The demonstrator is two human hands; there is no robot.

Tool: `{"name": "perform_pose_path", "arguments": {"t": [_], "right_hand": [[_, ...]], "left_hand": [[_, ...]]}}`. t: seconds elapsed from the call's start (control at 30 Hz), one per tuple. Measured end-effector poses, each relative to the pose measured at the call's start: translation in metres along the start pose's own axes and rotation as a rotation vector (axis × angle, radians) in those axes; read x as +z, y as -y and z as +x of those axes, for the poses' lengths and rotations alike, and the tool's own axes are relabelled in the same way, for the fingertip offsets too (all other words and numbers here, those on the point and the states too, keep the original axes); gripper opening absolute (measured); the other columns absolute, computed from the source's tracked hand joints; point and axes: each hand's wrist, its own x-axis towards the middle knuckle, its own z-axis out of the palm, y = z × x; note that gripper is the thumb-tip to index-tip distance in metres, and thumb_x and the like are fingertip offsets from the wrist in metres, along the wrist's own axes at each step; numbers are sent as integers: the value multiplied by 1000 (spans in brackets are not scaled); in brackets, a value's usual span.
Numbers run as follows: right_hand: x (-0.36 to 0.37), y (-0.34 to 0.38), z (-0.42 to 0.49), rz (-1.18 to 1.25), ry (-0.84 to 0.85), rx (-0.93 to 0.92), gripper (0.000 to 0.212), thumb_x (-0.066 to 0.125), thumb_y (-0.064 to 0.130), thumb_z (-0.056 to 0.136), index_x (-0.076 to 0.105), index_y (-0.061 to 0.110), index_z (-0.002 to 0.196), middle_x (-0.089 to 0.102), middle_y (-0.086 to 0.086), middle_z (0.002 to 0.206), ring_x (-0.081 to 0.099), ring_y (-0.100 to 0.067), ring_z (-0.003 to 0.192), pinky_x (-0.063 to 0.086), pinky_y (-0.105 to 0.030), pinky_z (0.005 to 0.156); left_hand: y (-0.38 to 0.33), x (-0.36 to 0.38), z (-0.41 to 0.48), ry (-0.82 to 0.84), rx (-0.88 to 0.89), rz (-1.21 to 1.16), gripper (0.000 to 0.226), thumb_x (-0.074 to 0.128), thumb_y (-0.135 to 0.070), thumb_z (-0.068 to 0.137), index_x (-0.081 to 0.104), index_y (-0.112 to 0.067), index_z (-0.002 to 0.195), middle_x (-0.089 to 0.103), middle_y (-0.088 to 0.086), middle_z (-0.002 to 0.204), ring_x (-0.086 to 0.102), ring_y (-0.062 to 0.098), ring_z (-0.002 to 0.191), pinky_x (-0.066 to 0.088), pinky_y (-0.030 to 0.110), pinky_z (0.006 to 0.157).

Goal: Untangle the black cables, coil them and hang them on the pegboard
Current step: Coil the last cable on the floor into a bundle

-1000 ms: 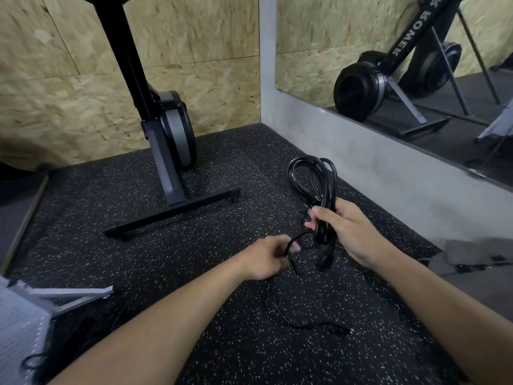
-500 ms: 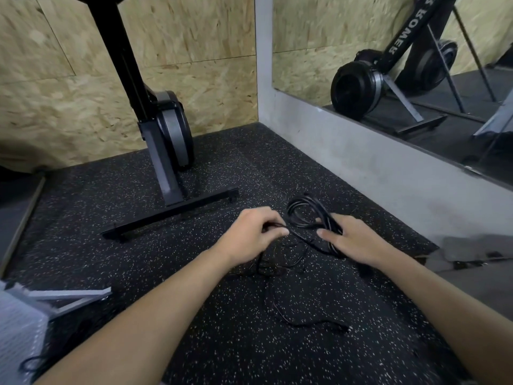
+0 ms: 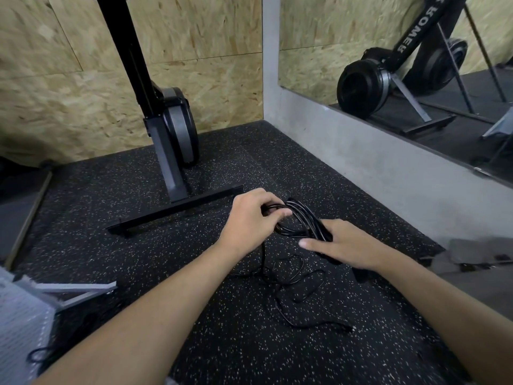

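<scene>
Counted among the black cables: one coiled bundle (image 3: 302, 218) of several thick turns and one thin strand (image 3: 299, 284) trailing loose. Cannot tell whether these make one cable or more.

Bundle: found low over the floor (image 3: 138, 195), between the two hands, in the middle of the view. Long axis runs from far left to near right, with the rounded far end at the left and the near end hidden under the right hand.

Thin strand: drops from under the left hand, then snakes over the floor towards the camera in a few loose bends. Ends in a small tip pointing right, well short of both forearms.

Left hand (image 3: 247, 218): fingers curled round the turns at the far end of the bundle, clamped on them.

Right hand (image 3: 341, 243): laid palm down over the near end, with one digit stretched out to the left. Other fingers hidden by the turns, so cannot tell whether closed on the bundle or only resting on it.

Further out: one white pegboard (image 3: 19, 323) at the lower left edge, tilted, on a grey bracket (image 3: 75, 287), with one dark cable loop (image 3: 39, 354) at its lower part. One rowing machine (image 3: 172, 126) upright beyond the hands, against the chipboard wall (image 3: 69, 93). One mirror (image 3: 416, 65) on the right, above a grey ledge.
</scene>
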Motion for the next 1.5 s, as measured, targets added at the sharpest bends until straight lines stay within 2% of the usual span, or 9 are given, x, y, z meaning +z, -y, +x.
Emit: {"name": "perform_pose_path", "arguments": {"t": [0.27, 0.4, 0.5, 0.67, 0.8, 1.0, 1.2, 1.33, 1.5], "right_hand": [[-6, -12, -6, 87, -82, -42, 28, 60, 40, 103, 60, 28, 78, 60, 12, 65, 55, -2, 59, 42, -26, 64], [-13, -15, -10, 280, -122, -43, 28, 59, 46, 101, 69, 24, 87, 63, 3, 72, 59, -13, 64, 47, -29, 65], [-15, -12, -12, 414, -197, -39, 28, 59, 44, 101, 73, 22, 91, 65, 10, 71, 61, -7, 66, 46, -20, 62], [-4, -8, -9, 420, -254, -37, 34, 58, 46, 100, 75, 18, 92, 70, -6, 79, 64, -9, 70, 49, -25, 70], [2, 1, -5, 363, -324, -64, 24, 55, 41, 104, 75, 28, 108, 71, 18, 80, 63, 4, 73, 46, -14, 70], [5, 8, -1, 388, -349, -98, 26, 53, 39, 106, 74, 29, 117, 77, 6, 110, 70, -7, 103, 54, -26, 94], [9, 18, 1, 450, -393, -99, 25, 57, 30, 106, 73, 14, 93, 74, 2, 83, 69, -7, 75, 53, -17, 71], [6, 24, 0, 572, -381, -90, 29, 58, 32, 105, 66, 11, 87, 63, 1, 72, 55, -8, 62, 45, -19, 60], [5, 28, -2, 650, -371, -108, 40, 60, 36, 104, 65, -1, 89, 63, -5, 76, 58, -23, 73, 50, -44, 74]], "left_hand": [[1, 0, -5, 155, -161, -56, 21, 68, -40, 99, 56, -24, 105, 66, -4, 90, 59, 7, 81, 44, 17, 70], [12, 0, -11, 318, -311, -184, 38, 38, -55, 108, 66, -30, 104, 77, -8, 95, 70, 5, 96, 51, 35, 95], [13, 3, -14, 387, -382, -240, 22, 47, -35, 110, 67, -26, 114, 79, -6, 100, 74, 12, 99, 55, 44, 101], [1, 10, -9, 290, -470, -485, 15, 55, -11, 108, 69, -9, 111, 78, 13, 102, 78, 26, 90, 64, 43, 85], [-15, 10, 0, 164, -479, -680, 12, 60, -4, 104, 71, 0, 107, 79, 13, 96, 79, 25, 91, 64, 31, 78], [-19, 15, 5, 57, -475, -697, 11, 71, -4, 97, 72, 4, 104, 79, 16, 90, 79, 25, 91, 61, 26, 74], [-18, 15, 5, 40, -479, -765, 14, 74, -3, 94, 67, 5, 103, 78, 18, 92, 77, 26, 90, 63, 32, 82], [-13, 15, 4, 223, -449, -604, 10, 62, -11, 101, 68, -14, 110, 78, -4, 104, 73, 18, 106, 59, 43, 95], [0, 18, -12, 725, -363, -267, 35, 55, -7, 100, 70, -30, 123, 72, -17, 122, 63, 2, 120, 43, 37, 114]]}}
